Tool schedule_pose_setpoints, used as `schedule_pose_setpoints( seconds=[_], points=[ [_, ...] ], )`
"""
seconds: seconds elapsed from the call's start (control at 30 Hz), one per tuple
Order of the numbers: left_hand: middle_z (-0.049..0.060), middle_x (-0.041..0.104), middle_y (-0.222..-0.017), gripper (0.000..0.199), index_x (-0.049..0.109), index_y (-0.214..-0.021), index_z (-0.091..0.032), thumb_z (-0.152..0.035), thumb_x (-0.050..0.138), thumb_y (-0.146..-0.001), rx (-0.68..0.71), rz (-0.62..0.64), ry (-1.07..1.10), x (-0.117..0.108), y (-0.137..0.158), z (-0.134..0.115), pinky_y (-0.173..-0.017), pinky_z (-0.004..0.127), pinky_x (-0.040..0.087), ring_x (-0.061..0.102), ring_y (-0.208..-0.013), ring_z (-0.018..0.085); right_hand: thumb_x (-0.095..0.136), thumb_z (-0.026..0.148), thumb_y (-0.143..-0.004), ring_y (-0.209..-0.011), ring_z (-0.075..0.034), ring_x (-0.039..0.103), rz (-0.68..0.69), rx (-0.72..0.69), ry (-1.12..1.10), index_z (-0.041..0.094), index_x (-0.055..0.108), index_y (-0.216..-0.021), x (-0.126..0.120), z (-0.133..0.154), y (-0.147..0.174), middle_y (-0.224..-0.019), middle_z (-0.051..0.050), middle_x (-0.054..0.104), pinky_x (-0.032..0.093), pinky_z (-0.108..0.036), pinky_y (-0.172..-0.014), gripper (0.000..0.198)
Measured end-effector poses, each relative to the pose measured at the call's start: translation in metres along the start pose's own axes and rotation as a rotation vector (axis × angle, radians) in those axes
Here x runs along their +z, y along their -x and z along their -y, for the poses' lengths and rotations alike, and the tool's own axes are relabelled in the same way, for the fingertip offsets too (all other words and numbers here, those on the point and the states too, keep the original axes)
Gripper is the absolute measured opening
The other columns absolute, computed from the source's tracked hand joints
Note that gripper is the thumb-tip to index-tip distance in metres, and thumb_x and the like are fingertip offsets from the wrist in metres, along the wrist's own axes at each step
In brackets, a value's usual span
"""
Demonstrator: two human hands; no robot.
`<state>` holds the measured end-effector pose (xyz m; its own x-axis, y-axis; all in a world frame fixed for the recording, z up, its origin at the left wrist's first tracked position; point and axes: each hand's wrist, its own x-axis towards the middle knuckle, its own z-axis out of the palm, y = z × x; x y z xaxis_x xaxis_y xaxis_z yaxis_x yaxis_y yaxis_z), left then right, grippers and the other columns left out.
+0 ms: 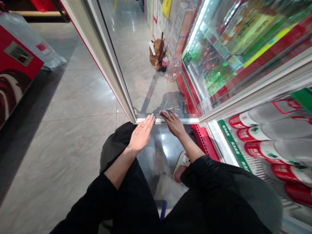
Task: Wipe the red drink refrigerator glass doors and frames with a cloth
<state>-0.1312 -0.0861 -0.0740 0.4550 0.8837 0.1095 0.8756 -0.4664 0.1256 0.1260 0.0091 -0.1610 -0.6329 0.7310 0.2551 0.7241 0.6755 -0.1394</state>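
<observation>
A glass door (151,87) stands open in front of me, its pale metal frame running along the bottom. My left hand (141,134) rests on the bottom frame, fingers straight and together, a ring on one of them; it grasps nothing. Beside it, my right hand (173,124) presses a thin crumpled whitish cloth (174,111) to the lower part of the pane. The fingers lie over the cloth and hide some of it; whether it is fabric or paper I cannot tell.
Large water bottles (260,151) with red labels fill the open cooler at right. Bottled drinks (253,29) show behind another glass door. Past the pane stand a brown figure (157,52), a cola bottle (165,62) and stacked boxes (179,35). A red cabinet (21,55) is at left.
</observation>
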Motion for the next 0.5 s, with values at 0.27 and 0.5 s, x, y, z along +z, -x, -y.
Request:
schedule_pose_setpoints(
  seconds=[0.27,0.5],
  points=[
    [0.014,0.030,-0.183,0.092,0.014,-0.178,-0.012,-0.003,0.046,-0.093,-0.022,-0.111,0.048,0.026,-0.014,-0.018,-0.140,0.045,0.031,0.026,-0.171,0.025,0.038,0.009,-0.108,-0.167,-0.021,0.038,0.014,-0.100,-0.097,0.024,0.036,-0.174,0.000,-0.013,-0.011,-0.176,-0.001,0.047,0.036,-0.047,-0.138,0.068],
    [0.015,0.031,-0.182,0.087,0.021,-0.176,-0.011,-0.004,0.046,-0.093,-0.026,-0.144,0.052,0.023,-0.031,-0.034,-0.139,0.045,0.032,0.026,-0.171,0.024,0.038,0.006,-0.107,-0.163,-0.024,0.044,-0.049,0.029,-0.063,0.026,0.043,-0.172,-0.020,-0.053,0.037,-0.174,-0.002,0.050,0.035,-0.048,-0.137,0.068]
  ],
)
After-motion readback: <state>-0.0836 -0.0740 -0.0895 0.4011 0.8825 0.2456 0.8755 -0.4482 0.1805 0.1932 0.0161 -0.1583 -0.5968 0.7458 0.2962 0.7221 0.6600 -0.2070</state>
